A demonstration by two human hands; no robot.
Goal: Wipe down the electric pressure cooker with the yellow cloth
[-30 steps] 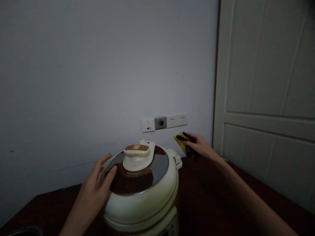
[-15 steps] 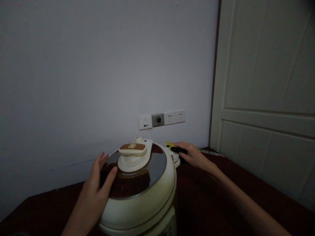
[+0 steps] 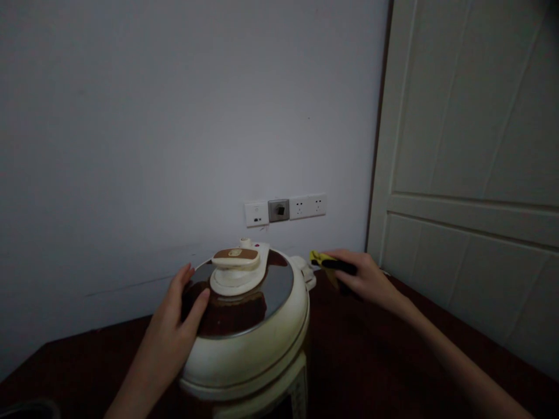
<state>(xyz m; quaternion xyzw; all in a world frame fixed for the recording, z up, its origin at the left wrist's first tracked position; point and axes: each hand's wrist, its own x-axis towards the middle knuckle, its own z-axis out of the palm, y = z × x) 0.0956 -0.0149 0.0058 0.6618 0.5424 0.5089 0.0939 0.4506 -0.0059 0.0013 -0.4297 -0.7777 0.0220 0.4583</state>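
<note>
A cream electric pressure cooker [image 3: 257, 355] stands on a dark red-brown table [image 3: 371, 361]. Its shiny lid [image 3: 271, 294] carries a cream and brown knob handle [image 3: 236, 259]. My left hand [image 3: 174, 326] lies flat on the lid's left side, fingers apart and holding nothing. My right hand [image 3: 364, 279] is to the right of the cooker's rear hinge. It is closed on a yellow and black object [image 3: 325, 263], which I cannot name for sure.
A grey wall rises behind the table, with a strip of white sockets and a grey switch [image 3: 285, 208]. A cream panelled door [image 3: 471, 163] stands at the right. A dark rim [image 3: 26, 409] shows at the bottom left corner.
My right hand dropped with the yellow and black object toward the cooker's hinge, then drew slightly right and up. My left hand stayed on the lid. The view shifted a little.
</note>
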